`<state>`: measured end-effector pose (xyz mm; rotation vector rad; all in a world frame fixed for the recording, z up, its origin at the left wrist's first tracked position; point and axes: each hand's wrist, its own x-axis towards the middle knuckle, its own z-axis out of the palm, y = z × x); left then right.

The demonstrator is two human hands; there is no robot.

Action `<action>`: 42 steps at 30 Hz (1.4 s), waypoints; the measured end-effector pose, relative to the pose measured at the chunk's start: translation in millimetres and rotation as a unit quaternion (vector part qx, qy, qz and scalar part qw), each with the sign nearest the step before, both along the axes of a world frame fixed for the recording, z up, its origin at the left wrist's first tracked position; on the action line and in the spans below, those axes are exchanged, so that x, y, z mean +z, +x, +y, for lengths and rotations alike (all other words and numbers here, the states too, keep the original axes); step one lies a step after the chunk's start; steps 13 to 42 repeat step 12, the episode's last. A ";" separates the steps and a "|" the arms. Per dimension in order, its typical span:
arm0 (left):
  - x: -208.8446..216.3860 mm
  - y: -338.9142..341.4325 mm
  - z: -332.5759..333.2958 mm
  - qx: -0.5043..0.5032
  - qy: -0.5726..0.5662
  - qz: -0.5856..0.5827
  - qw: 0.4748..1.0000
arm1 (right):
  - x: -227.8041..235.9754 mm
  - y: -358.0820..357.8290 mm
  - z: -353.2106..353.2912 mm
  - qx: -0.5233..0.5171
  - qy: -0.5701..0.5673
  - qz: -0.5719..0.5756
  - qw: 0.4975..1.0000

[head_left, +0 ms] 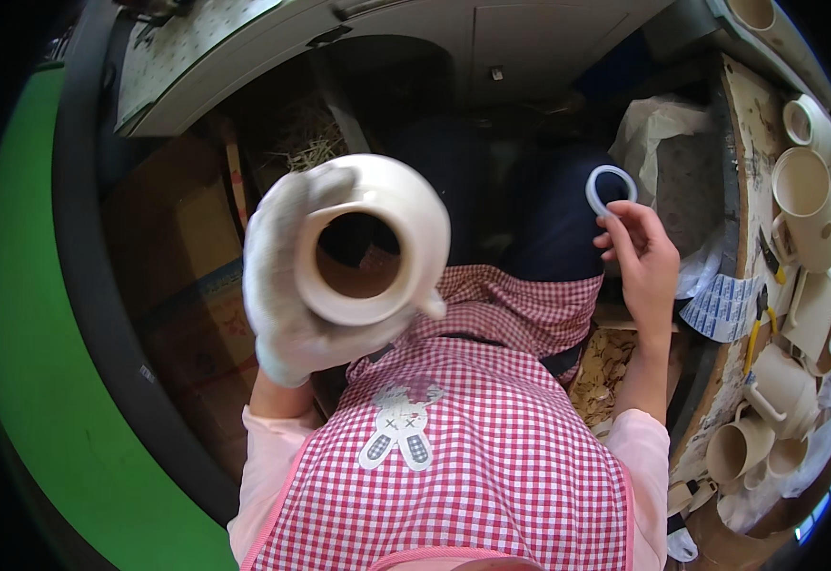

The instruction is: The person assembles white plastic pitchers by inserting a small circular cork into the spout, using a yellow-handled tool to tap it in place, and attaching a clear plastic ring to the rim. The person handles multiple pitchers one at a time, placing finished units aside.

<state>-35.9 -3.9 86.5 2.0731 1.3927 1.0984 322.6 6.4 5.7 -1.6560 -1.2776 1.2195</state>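
Empty cream jug (370, 243) clasped in gloved left hand (287, 295), white ring (611, 188) pinched in right hand (646, 255)

The left hand (287, 285), in a white glove, is raised at ten o'clock, fingers curled in a grip; the bare right hand (646, 257) is lifted at two o'clock, fingertips (613, 221) pinched; both forearms are bent upward.

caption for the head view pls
Gloved left hand holds a cream jug; bare right hand holds a white ring.

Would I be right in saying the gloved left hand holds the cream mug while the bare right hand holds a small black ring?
Not quite: in the head view the ring is white, not black. The gloved left hand does hold the cream mug, and the bare right hand holds the ring.
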 end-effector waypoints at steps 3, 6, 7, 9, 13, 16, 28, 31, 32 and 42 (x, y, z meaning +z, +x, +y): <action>0.1 11.5 1.9 -0.018 0.065 0.034 0.997 | -7.8 -15.0 0.8 0.056 0.149 -0.373 0.914; 0.9 13.6 -3.2 -0.022 0.103 0.055 0.993 | 4.8 -13.1 2.1 0.097 0.319 -0.539 0.774; 0.5 13.6 -7.1 -0.020 0.110 0.059 0.992 | 10.9 -18.2 -1.5 0.081 0.256 -0.365 0.892; -2.3 12.7 -9.1 -0.026 0.122 0.057 0.991 | 26.0 -33.5 -4.3 0.009 0.098 0.010 0.995; -6.6 7.6 -10.3 -0.044 0.129 0.065 0.988 | 58.5 -56.7 -15.6 0.125 0.110 0.294 0.941; -6.6 7.6 -10.3 -0.044 0.129 0.065 0.988 | 58.5 -56.7 -15.6 0.125 0.110 0.294 0.941; -6.6 7.6 -10.3 -0.044 0.129 0.065 0.988 | 58.5 -56.7 -15.6 0.125 0.110 0.294 0.941; -6.6 7.6 -10.3 -0.044 0.129 0.065 0.988 | 58.5 -56.7 -15.6 0.125 0.110 0.294 0.941; -6.6 7.6 -10.3 -0.044 0.129 0.065 0.988 | 58.5 -56.7 -15.6 0.125 0.110 0.294 0.941; -6.6 7.6 -10.3 -0.044 0.129 0.065 0.988 | 58.5 -56.7 -15.6 0.125 0.110 0.294 0.941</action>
